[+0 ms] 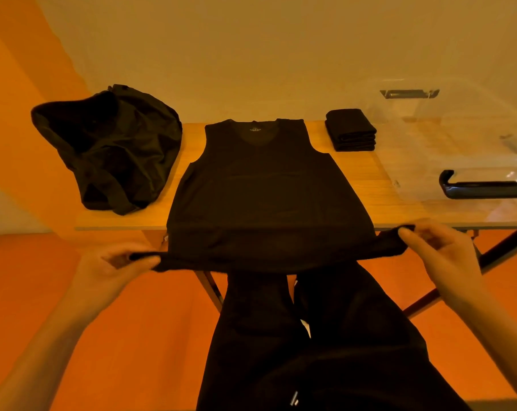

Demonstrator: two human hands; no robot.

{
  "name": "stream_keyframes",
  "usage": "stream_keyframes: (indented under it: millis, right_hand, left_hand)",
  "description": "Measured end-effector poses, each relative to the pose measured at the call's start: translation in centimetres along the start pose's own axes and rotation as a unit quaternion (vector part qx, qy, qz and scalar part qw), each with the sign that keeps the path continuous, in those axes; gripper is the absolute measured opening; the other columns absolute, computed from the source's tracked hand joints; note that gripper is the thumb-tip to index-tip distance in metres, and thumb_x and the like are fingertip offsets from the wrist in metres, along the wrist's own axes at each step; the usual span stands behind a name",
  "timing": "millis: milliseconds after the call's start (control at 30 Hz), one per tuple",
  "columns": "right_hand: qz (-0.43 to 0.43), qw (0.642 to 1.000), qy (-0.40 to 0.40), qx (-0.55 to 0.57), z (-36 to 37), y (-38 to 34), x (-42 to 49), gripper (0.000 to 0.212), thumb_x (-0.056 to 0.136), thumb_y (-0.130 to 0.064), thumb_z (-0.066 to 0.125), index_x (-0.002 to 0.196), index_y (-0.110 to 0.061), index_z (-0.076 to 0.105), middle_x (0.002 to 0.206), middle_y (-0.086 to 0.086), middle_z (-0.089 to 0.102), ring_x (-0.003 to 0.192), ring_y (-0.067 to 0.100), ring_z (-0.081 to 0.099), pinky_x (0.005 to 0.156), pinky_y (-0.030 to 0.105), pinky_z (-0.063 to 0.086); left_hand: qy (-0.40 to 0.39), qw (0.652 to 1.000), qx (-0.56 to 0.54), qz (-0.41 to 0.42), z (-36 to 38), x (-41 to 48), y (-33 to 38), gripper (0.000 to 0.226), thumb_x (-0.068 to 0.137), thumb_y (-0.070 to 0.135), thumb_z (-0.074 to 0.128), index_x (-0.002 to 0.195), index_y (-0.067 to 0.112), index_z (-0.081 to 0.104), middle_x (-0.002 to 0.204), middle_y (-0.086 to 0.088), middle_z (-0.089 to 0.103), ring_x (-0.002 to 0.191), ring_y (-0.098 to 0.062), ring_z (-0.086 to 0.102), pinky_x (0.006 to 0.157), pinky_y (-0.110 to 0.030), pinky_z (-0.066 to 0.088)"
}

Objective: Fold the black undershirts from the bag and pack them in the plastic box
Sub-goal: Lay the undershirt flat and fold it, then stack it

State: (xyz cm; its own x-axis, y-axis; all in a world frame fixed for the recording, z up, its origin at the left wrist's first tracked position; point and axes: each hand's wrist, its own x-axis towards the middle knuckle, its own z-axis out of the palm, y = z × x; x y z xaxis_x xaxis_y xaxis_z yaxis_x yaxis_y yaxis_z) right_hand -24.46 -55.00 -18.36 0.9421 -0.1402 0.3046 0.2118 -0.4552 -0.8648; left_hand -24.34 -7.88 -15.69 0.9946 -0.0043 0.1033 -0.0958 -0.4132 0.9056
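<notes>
A black undershirt [266,185] lies spread flat on the wooden table [378,200], neck at the far side, its hem hanging over the near edge. My left hand [114,268] pinches the hem's left corner and my right hand [441,250] pinches the right corner, pulling the hem taut in front of the table. A stack of folded black undershirts [350,130] sits at the far right of the shirt. The black bag [109,143] slumps on the table's left end. The clear plastic box [459,137] stands at the right, with black handles.
The table stands against a pale wall on dark crossed legs [500,250]. The floor around it is orange. My legs in dark trousers [310,336] fill the space below the hem.
</notes>
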Motion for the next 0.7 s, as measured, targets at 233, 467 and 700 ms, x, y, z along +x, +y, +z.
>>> stream_keyframes:
  millis: [233,467,700]
  right_hand:
    - [0.047,0.994,0.101,0.013,3.6,-1.3,8.1,0.014,0.102,-0.031,0.056,0.091,-0.031,0.065,0.083,-0.012,0.068,0.085,0.004,0.065,0.075,0.030,0.053]
    - [0.084,0.979,0.156,-0.105,6.7,1.4,18.2,0.032,0.100,-0.035,0.057,0.089,-0.007,0.066,0.076,0.007,0.063,0.071,0.018,0.060,0.065,0.037,0.046]
    - [0.060,0.942,0.126,-0.304,9.1,3.8,26.0,0.032,0.102,-0.036,0.053,0.080,-0.014,0.062,0.064,-0.001,0.052,0.058,0.012,0.047,0.050,0.026,0.030]
  left_hand:
    - [0.127,0.990,-0.042,0.043,0.8,8.7,0.6,0.023,0.095,0.019,0.068,0.088,0.041,0.074,0.096,0.008,0.071,0.102,-0.016,0.067,0.088,-0.033,0.050]
    - [0.191,0.978,0.077,0.012,2.8,18.2,0.6,0.012,0.100,0.025,0.064,0.104,0.015,0.068,0.096,0.006,0.068,0.094,-0.008,0.066,0.086,-0.033,0.054]
    - [0.193,0.940,0.276,0.046,4.7,26.7,0.9,0.023,0.104,0.026,0.057,0.110,0.006,0.065,0.099,-0.011,0.067,0.093,-0.026,0.062,0.085,-0.040,0.047]
